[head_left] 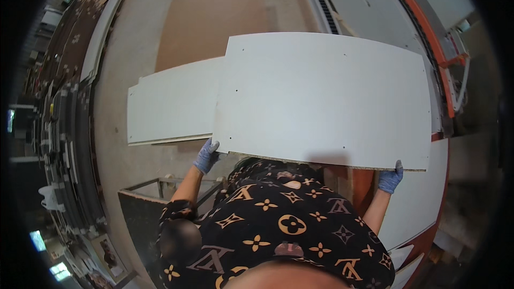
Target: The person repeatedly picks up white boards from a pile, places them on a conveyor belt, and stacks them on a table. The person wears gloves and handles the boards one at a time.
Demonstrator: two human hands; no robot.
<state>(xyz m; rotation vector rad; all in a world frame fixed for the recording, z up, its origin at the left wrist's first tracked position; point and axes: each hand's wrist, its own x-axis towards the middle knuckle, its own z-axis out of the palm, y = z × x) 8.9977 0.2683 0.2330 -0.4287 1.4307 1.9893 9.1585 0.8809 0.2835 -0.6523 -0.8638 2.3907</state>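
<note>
I hold a large white laminated board [326, 96] flat in front of my chest, its raw chipboard edge facing me and small drilled holes near its sides. My left hand [208, 155], in a blue glove, grips the board's near left corner. At the near right corner, my right hand [390, 177], also in a blue glove, grips the edge from below. A second white board [171, 104] lies lower, to the left, partly under the one I hold.
A brown sheet [214, 16] lies on the grey floor beyond the boards. A machine with an orange rail [428, 37] runs along the right. A dark metal-framed cart [142, 208] stands at my lower left. Shelving with parts [59, 107] lines the left.
</note>
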